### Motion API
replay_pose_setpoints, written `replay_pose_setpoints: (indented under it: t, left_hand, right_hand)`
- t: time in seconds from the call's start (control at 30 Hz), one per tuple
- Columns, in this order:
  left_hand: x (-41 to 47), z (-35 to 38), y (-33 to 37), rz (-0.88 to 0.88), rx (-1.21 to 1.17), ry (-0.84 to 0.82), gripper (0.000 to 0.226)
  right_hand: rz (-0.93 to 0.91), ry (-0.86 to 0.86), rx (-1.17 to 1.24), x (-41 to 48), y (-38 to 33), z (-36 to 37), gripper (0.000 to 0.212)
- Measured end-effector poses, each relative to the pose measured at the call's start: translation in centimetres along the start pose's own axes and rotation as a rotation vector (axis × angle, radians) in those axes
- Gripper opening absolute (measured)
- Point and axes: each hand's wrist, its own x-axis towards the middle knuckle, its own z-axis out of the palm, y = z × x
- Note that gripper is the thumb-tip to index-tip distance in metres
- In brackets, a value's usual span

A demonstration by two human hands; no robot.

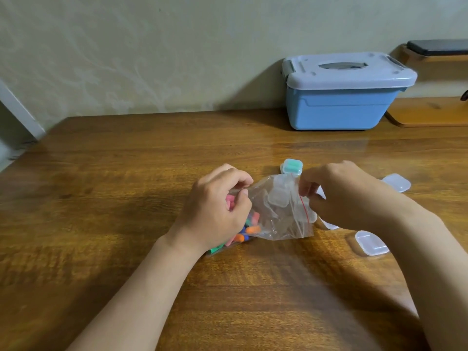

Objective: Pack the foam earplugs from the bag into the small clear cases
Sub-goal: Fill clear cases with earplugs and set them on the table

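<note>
Plastic film, thin and clear, is what the fingers (307,183) of my right hand (336,196) are pinching: they are pressed together on the mouth end of the bag (276,219), right by its red seal line (304,206). My left hand (217,211) has its fingers curled round the other end of the bag and bunches it, with a pink earplug (230,201) showing just inside my grip. The foam earplugs (250,230), orange, pink, blue and green, lie heaped in that left end, under and beside my left palm. The bag's lower edge rests on the wooden worktop (126,186), and its middle is stretched between my two hands. Through the film I see a small clear case (278,196); whether it lies behind the bag or under it I cannot tell. Just past the bag's far edge sits a teal-filled case (292,166). Under my right hand a white-edged case (329,225) is partly hidden. Beside my right wrist lies an empty case (371,243), and another empty one (396,182) lies farther back on the right. At the back of the worktop, against the wall (152,59), stands a blue storage box (342,107) with a pale lid. To its right is a wooden shelf (430,111).
</note>
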Motion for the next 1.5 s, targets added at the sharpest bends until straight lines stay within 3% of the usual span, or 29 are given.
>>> replay_pose_setpoints:
  t: [0.47, 0.67, 0.83, 1.03, 1.3, 1.5]
  left_hand:
    - [-0.1, 0.0, -0.2, -0.01, 0.004, -0.013, 0.014]
    - [-0.2, 0.0, -0.2, -0.004, 0.006, -0.014, 0.014]
    - [-0.2, 0.0, -0.2, 0.001, 0.014, -0.015, 0.013]
    - [0.1, 0.0, 0.2, 0.104, -0.019, 0.126, 0.02]
    - [0.0, 0.2, 0.6, 0.129, -0.114, 0.146, 0.025]
    - [-0.1, -0.3, 0.8, 0.121, -0.138, 0.151, 0.014]
  right_hand:
    - [0.004, -0.163, -0.004, -0.7, -1.0, -0.7, 0.037]
    - [0.022, -0.141, 0.05, -0.9, -0.7, -1.1, 0.041]
    - [0.011, -0.028, 0.232, -1.6, 0.4, -2.7, 0.045]
    - [-0.195, 0.187, 0.572, -1.7, -0.1, -2.1, 0.011]
    - [-0.395, 0.245, 0.671, -0.8, -1.6, 0.1, 0.028]
    - [-0.298, 0.328, 0.703, -0.5, -2.0, 0.8, 0.029]
